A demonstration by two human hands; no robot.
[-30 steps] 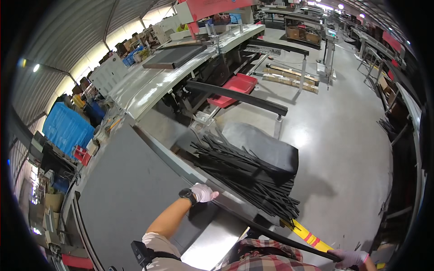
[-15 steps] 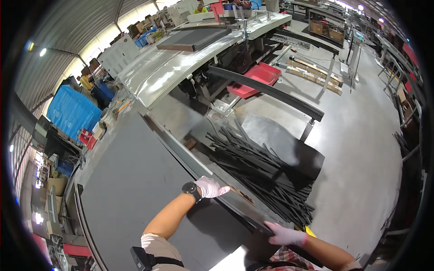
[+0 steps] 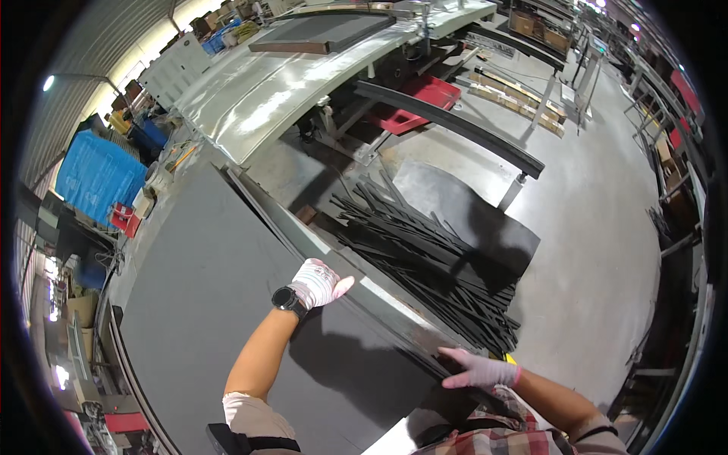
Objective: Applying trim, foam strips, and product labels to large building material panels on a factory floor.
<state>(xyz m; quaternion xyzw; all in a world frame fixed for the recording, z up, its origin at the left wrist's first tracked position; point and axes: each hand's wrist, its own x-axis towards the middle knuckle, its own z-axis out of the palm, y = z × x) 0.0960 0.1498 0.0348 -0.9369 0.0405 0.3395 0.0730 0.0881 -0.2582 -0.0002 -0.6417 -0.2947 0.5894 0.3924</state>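
While the left hand [image 3: 317, 282] and right hand [image 3: 479, 371] press flat, unclenched, the dark sheet [image 3: 220, 303] lies under both, along its right edge

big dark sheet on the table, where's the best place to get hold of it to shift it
Take the dark sheet by its long right edge, from the floor side. It lies flat, so only the edge offers a grip. The left hand and right hand, spread along that edge, steady the wide panel.
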